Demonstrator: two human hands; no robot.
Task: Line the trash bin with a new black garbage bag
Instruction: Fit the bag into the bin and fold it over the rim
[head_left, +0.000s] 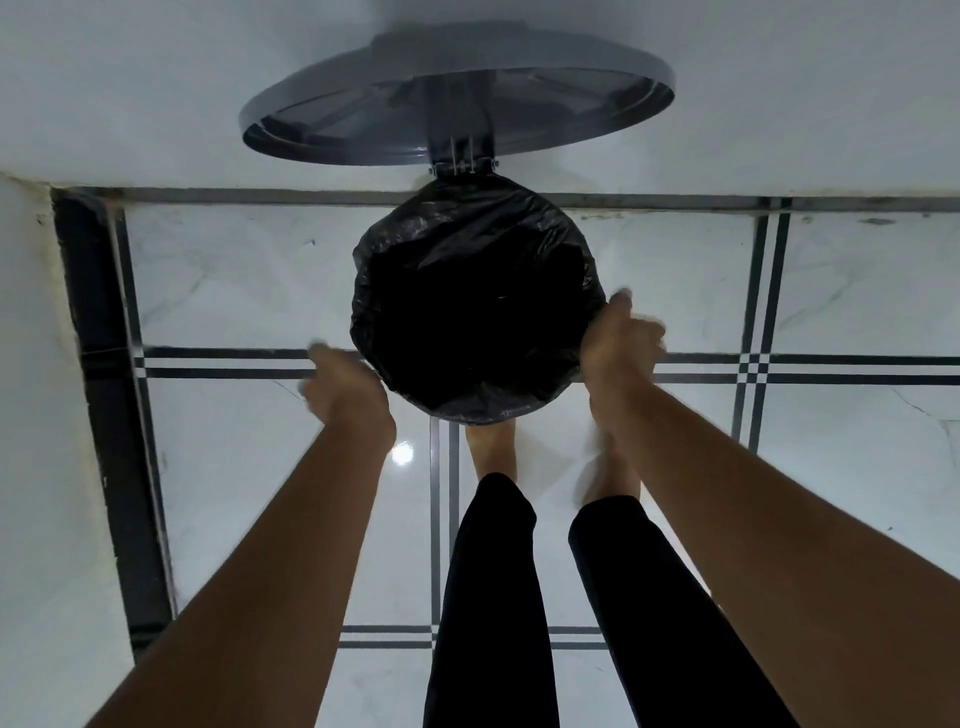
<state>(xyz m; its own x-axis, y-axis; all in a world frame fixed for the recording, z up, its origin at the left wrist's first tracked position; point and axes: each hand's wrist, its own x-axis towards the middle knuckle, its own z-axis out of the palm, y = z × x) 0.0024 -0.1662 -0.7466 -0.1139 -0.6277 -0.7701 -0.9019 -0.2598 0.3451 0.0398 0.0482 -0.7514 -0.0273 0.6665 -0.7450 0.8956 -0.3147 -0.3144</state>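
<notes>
I look straight down on a round trash bin whose rim is wrapped by a black garbage bag (467, 228); its mouth is a dark hole. The bin's grey lid (322, 104) stands swung up against the white wall behind it. My left hand (345, 384) is at the bag's lower-left edge, blurred, fingers curled beside the plastic. My right hand (618, 343) presses on the bag's right edge, thumb up along the rim. The bin's own body is hidden under the bag.
White marble floor tiles (234, 286) with black stripe borders surround the bin. A white wall (41, 415) with a dark skirting runs along the left. My bare feet (493, 447) and black trouser legs stand just in front of the bin.
</notes>
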